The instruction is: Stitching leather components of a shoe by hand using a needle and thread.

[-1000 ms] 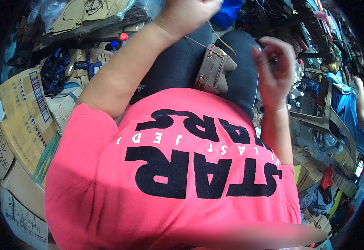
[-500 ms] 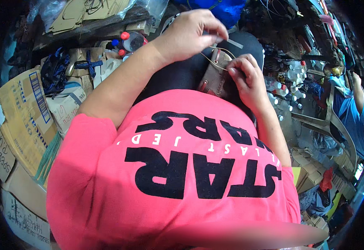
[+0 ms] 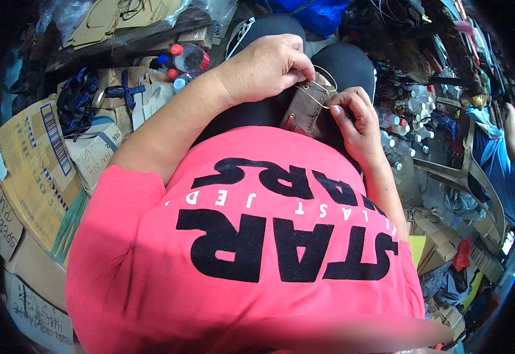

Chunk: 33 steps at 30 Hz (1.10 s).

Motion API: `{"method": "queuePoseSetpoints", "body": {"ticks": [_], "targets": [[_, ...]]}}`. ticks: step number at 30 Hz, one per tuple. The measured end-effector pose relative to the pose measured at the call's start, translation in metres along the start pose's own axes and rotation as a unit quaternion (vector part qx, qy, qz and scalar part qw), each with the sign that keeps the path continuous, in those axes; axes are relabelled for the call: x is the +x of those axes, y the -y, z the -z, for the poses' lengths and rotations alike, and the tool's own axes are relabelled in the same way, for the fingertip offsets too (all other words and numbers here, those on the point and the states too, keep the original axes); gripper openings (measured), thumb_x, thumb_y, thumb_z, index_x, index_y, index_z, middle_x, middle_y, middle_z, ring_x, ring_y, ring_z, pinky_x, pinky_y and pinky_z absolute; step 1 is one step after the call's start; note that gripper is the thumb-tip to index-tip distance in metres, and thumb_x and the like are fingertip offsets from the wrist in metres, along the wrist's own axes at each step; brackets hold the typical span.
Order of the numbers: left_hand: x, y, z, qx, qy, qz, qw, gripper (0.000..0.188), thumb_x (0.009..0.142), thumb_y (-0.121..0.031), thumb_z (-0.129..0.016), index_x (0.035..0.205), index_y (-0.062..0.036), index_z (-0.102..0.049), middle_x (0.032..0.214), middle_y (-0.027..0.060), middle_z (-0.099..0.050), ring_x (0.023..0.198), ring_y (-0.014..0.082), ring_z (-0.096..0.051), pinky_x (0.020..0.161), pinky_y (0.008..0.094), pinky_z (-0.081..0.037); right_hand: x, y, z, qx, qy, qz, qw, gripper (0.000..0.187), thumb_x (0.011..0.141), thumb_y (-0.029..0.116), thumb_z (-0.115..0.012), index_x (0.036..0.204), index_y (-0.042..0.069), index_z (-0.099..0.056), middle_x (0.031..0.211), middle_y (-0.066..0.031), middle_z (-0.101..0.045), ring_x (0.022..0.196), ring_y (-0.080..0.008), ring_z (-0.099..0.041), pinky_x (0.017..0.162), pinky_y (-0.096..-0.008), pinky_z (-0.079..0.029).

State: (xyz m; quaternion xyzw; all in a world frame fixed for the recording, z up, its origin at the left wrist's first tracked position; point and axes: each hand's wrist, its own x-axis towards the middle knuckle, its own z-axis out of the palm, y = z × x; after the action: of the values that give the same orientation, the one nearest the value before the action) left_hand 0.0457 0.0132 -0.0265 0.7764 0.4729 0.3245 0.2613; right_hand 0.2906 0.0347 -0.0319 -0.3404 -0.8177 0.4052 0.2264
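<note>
A brown leather piece (image 3: 300, 114) with stitched seams and eyelets lies over my lap, between my thighs. A thin tan cord (image 3: 334, 82) loops across its far end. My left hand (image 3: 269, 68) is closed at that end from the left, its thumb and fingertips pinching the cord close to the leather. On the right, my right hand (image 3: 357, 121) pinches another stretch of the cord between thumb and forefinger, just beside the leather. The lower part of the leather piece is hidden by my pink shirt (image 3: 239, 206).
Cardboard boxes (image 3: 30, 171) are stacked at the left, with red-capped bottles (image 3: 190, 58) beyond my left forearm. Several small white bottles (image 3: 416, 109) stand at the right, near a chair (image 3: 475, 177) with blue cloth (image 3: 496, 159). A blue bag (image 3: 316, 15) lies ahead of my knees.
My left hand has come down and slightly left, nearer the leather piece. The cord's loop has shifted, and the pale strip by my left fingertips no longer shows. My right hand moved slightly.
</note>
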Motion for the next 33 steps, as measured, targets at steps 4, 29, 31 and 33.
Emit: {"method": "queuePoseSetpoints", "body": {"ticks": [4,29,31,33], "targets": [[0.002,-0.002,0.003,0.021,-0.005,-0.018,1.000,0.013,0.078,-0.001,-0.068,0.089,-0.0065,-0.071,0.078,0.0091,-0.054,0.074,0.0240,-0.058,0.065,0.0330,-0.046,-0.001,-0.001,0.000,0.005,-0.005,-0.008,1.000,0.006,0.084,0.005,-0.065,0.089,0.003,-0.061,0.089,-0.0093,-0.055,0.083,-0.0243,-0.056,0.073,-0.0311,-0.045],[0.046,-0.030,-0.003,0.216,0.174,-0.129,0.952,0.011,0.072,-0.015,-0.065,0.080,-0.0081,-0.068,0.088,0.0092,-0.058,0.091,0.0280,-0.059,0.078,0.0380,-0.047,-0.008,-0.002,0.012,0.215,-0.114,-0.049,0.969,0.035,0.089,0.006,-0.064,0.123,0.005,-0.059,0.092,0.0033,-0.050,0.085,-0.0068,-0.046,0.078,-0.0203,-0.039],[0.045,-0.041,-0.013,0.200,0.157,-0.195,0.947,0.011,0.076,-0.018,-0.066,0.081,-0.0097,-0.068,0.091,0.0073,-0.059,0.095,0.0254,-0.059,0.080,0.0393,-0.046,-0.011,-0.005,0.025,0.301,-0.154,-0.069,0.938,0.033,0.091,0.005,-0.061,0.124,0.004,-0.058,0.091,0.0042,-0.049,0.084,-0.0049,-0.046,0.077,-0.0169,-0.037],[0.045,-0.053,-0.027,0.206,0.263,-0.196,0.922,0.013,0.081,-0.021,-0.064,0.085,-0.0104,-0.069,0.097,0.0053,-0.060,0.103,0.0222,-0.056,0.089,0.0429,-0.041,-0.013,-0.011,0.034,0.246,-0.191,-0.106,0.945,0.028,0.093,0.007,-0.060,0.121,0.003,-0.059,0.092,0.0043,-0.053,0.085,-0.0030,-0.047,0.075,-0.0154,-0.036]]}}
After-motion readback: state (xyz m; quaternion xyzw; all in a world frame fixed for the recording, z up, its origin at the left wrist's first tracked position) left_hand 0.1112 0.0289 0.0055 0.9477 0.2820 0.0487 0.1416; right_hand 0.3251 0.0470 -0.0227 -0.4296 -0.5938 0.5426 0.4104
